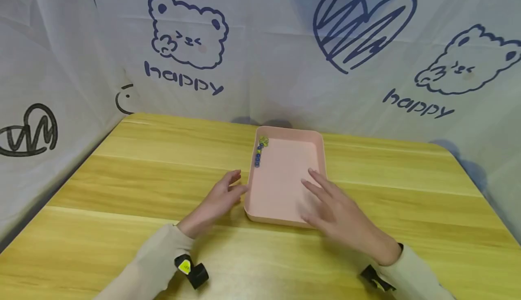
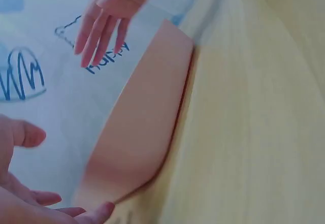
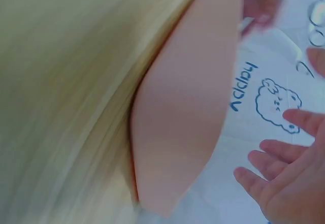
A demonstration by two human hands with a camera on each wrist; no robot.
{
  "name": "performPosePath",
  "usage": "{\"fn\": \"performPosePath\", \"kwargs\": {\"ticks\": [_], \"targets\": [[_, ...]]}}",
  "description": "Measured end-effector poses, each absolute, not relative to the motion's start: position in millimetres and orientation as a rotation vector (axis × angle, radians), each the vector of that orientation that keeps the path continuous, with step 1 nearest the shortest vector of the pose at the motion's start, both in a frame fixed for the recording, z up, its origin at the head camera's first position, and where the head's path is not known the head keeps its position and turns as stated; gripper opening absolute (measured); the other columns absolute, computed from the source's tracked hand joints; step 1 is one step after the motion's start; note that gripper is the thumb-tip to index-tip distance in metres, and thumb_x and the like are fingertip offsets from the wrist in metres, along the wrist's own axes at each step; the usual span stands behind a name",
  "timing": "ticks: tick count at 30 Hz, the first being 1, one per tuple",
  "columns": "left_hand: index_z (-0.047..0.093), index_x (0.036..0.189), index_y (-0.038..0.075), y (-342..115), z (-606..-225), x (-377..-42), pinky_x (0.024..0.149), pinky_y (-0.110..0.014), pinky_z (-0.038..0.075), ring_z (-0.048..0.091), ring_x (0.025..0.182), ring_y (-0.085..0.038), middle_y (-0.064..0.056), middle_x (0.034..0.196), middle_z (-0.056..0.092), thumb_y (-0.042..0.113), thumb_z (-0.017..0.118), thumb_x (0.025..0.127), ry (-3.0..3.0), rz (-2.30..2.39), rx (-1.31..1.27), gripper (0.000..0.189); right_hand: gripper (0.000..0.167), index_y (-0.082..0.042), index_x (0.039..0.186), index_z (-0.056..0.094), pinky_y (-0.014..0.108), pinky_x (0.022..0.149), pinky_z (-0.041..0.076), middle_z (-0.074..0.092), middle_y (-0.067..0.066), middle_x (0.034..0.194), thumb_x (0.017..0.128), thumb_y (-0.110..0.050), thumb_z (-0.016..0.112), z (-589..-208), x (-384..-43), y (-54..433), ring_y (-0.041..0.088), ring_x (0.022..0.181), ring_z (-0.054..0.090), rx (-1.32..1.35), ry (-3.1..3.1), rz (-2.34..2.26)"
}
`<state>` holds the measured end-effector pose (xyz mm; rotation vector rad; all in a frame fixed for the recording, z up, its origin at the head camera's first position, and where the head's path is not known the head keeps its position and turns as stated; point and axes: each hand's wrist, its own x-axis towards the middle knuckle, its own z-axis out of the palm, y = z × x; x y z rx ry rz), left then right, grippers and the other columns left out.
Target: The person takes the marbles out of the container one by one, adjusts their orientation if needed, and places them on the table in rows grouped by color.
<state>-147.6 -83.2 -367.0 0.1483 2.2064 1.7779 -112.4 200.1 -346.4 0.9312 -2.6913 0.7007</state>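
A pink tray (image 1: 285, 173) lies on the wood-grain bench (image 1: 163, 173), its short near wall toward the person. Inside the tray, a short row of blue beads (image 1: 258, 157) runs along the left wall, with a yellow one among them, and a small cluster of yellow beads (image 1: 264, 141) sits at the far end of that row, in the tray's far left corner. The rest of the tray's floor shows bare pink.

The left hand (image 1: 220, 200) is just outside the tray's left wall, toward its near end. Its fingers are parted and gently bent, with nothing between them; the tips point at the tray, though from these angles I cannot be sure whether one touches the wall. The beads lie beyond these fingers, on the inner side of the same wall.

The right hand (image 1: 342, 214) is over the tray's near right part, its fingers spread and holding nothing. Their tips reach in above the tray's floor, well apart from the beads, which lie across the tray from them.

Nearer the person than the tray, each pale sleeve has a black device at the wrist. Beyond the tray's far wall hangs a white cloth (image 1: 264, 64) drawn with bears, a scribbled heart (image 1: 362, 28) and the word "happy".
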Motion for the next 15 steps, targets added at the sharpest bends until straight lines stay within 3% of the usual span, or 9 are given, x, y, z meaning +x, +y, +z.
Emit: {"fn": "performPosePath", "kwargs": {"ticks": [5, 11, 15], "targets": [[0.034, 0.142, -0.010, -81, -381, -150, 0.099, -0.041, 0.047, 0.042, 0.128, -0.039, -0.028, 0.145, 0.036, 0.011, 0.054, 0.098, 2.117, 1.898, 0.046, 0.053, 0.049, -0.002, 0.138, 0.051, 0.049, 0.100, 0.044, 0.048, 0.016, 0.142, 0.093, -0.012, 0.066, -338, -116, 198, 0.034, 0.127, 0.047, 0.748, -2.700, 1.194], [0.044, 0.137, -0.010, -77, -387, -149, 0.085, -0.036, 0.056, 0.054, 0.114, -0.032, -0.025, 0.132, 0.051, 0.007, 0.056, 0.096, 2.175, 1.874, 0.059, 0.045, 0.042, 0.000, 0.135, 0.054, 0.032, 0.095, 0.050, 0.059, 0.018, 0.128, 0.095, -0.014, 0.062, -328, -127, 199, 0.030, 0.116, 0.057, 0.553, -2.734, 1.562], [0.050, 0.132, -0.011, -76, -389, -149, 0.085, -0.035, 0.055, 0.058, 0.109, -0.030, -0.023, 0.124, 0.057, 0.004, 0.056, 0.096, 2.189, 1.885, 0.053, 0.039, 0.043, 0.000, 0.134, 0.054, 0.029, 0.092, 0.051, 0.062, 0.018, 0.122, 0.096, -0.017, 0.063, -323, -135, 198, 0.027, 0.110, 0.061, 0.500, -2.763, 1.627]]}}
